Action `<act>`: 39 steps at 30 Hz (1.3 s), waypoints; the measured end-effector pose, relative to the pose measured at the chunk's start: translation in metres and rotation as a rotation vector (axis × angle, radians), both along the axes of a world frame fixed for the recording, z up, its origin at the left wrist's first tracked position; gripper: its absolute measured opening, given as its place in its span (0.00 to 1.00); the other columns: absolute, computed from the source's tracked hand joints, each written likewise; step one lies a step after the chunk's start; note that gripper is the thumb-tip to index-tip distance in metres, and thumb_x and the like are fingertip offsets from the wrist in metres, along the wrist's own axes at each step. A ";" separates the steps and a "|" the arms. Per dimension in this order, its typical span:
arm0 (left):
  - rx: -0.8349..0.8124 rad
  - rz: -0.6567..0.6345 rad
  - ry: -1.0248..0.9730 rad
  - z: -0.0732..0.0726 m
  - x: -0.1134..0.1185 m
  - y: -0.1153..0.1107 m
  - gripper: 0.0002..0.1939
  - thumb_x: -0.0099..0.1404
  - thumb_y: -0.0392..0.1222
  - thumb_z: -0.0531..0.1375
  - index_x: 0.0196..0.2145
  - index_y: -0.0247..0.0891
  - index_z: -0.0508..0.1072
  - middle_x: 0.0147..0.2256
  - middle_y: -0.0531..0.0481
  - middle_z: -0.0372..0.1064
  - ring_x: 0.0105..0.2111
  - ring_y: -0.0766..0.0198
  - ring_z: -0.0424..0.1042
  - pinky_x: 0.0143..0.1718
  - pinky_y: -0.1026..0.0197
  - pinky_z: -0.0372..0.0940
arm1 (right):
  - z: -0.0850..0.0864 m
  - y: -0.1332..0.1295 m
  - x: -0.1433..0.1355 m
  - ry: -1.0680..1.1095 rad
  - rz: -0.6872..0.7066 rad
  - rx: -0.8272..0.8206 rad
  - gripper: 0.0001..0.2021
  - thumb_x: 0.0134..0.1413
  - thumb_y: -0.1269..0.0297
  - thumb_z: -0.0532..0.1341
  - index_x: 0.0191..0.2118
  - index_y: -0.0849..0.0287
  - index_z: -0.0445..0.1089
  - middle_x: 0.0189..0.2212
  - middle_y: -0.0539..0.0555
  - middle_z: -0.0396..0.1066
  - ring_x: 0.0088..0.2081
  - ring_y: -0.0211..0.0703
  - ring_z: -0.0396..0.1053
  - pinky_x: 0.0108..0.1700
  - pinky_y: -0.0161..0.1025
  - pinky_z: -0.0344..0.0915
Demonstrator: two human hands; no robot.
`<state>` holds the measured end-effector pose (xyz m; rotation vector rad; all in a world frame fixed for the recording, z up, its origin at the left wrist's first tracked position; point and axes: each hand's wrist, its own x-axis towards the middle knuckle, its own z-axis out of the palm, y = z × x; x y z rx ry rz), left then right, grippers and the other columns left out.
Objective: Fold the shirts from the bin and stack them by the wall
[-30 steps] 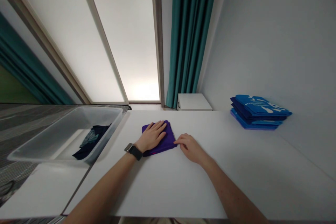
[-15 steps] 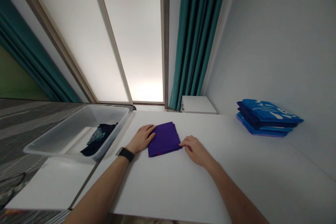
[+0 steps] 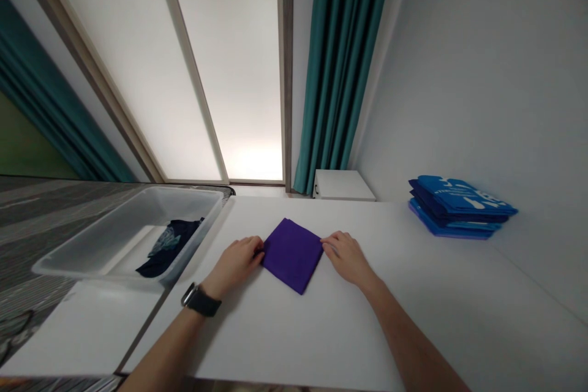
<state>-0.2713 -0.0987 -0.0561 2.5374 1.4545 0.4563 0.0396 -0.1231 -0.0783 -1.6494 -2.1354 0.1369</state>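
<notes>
A folded purple cloth point(image 3: 294, 254) lies turned cornerwise on the white table, between my two hands. Its left corner is pinched in the fingers of my left hand point(image 3: 239, 262), which has a dark watch on the wrist. On the opposite side, my right hand point(image 3: 345, 257) grips the right corner between thumb and fingertips. Further right stands a stack of folded blue cloths point(image 3: 462, 207), the top one with white print. I cannot tell from here whether the purple piece is a bag or a garment.
To the left of the table stands a translucent plastic bin point(image 3: 92, 260) with dark crumpled cloth point(image 3: 169, 248) inside. A small white cabinet point(image 3: 344, 185) is beyond the table's far edge, near a teal curtain point(image 3: 344, 61). A wall borders the right side.
The purple cloth has rotated so its corners now point left, right, toward and away from me. My left hand has gone from lying flat on it to pinching its corner.
</notes>
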 end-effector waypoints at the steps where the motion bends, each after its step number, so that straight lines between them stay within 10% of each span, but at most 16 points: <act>1: 0.015 -0.013 0.027 0.000 0.004 -0.012 0.05 0.67 0.40 0.54 0.37 0.39 0.69 0.35 0.49 0.71 0.34 0.59 0.69 0.37 0.57 0.61 | 0.001 0.001 0.000 -0.024 -0.018 -0.006 0.15 0.66 0.58 0.51 0.48 0.51 0.73 0.43 0.56 0.71 0.47 0.46 0.65 0.49 0.43 0.60; 10: -0.005 -0.378 0.013 0.013 0.072 -0.091 0.09 0.67 0.36 0.54 0.44 0.43 0.70 0.41 0.50 0.72 0.40 0.60 0.70 0.41 0.58 0.62 | 0.009 0.023 -0.023 -0.203 -0.027 0.027 0.19 0.64 0.60 0.52 0.56 0.58 0.69 0.57 0.63 0.65 0.59 0.56 0.59 0.58 0.53 0.57; 17: 0.107 -0.239 -0.112 0.026 0.056 -0.045 0.11 0.71 0.37 0.50 0.44 0.40 0.72 0.41 0.48 0.72 0.43 0.60 0.69 0.47 0.56 0.63 | 0.000 -0.013 -0.021 -0.102 0.214 0.111 0.19 0.64 0.64 0.51 0.58 0.56 0.66 0.59 0.58 0.64 0.60 0.49 0.59 0.63 0.51 0.55; 22: 0.214 -0.227 0.061 0.010 0.062 -0.015 0.19 0.71 0.42 0.51 0.58 0.42 0.63 0.55 0.43 0.65 0.53 0.54 0.64 0.52 0.51 0.61 | -0.015 -0.037 -0.016 -0.145 0.245 0.056 0.25 0.66 0.59 0.49 0.66 0.58 0.55 0.66 0.59 0.53 0.67 0.50 0.48 0.66 0.55 0.48; 30: 0.138 -0.069 -0.045 -0.012 0.073 0.002 0.13 0.72 0.40 0.48 0.47 0.39 0.71 0.40 0.45 0.71 0.42 0.56 0.68 0.45 0.53 0.62 | -0.006 -0.027 -0.001 -0.137 0.237 -0.034 0.25 0.65 0.59 0.50 0.66 0.53 0.55 0.67 0.55 0.51 0.68 0.48 0.43 0.67 0.60 0.37; 39: 0.104 -0.418 -0.074 -0.005 0.077 -0.028 0.11 0.70 0.43 0.53 0.47 0.40 0.70 0.39 0.47 0.73 0.39 0.59 0.70 0.42 0.56 0.63 | -0.009 0.001 0.026 -0.092 -0.063 -0.077 0.22 0.62 0.66 0.52 0.62 0.52 0.62 0.66 0.59 0.51 0.68 0.52 0.45 0.65 0.62 0.41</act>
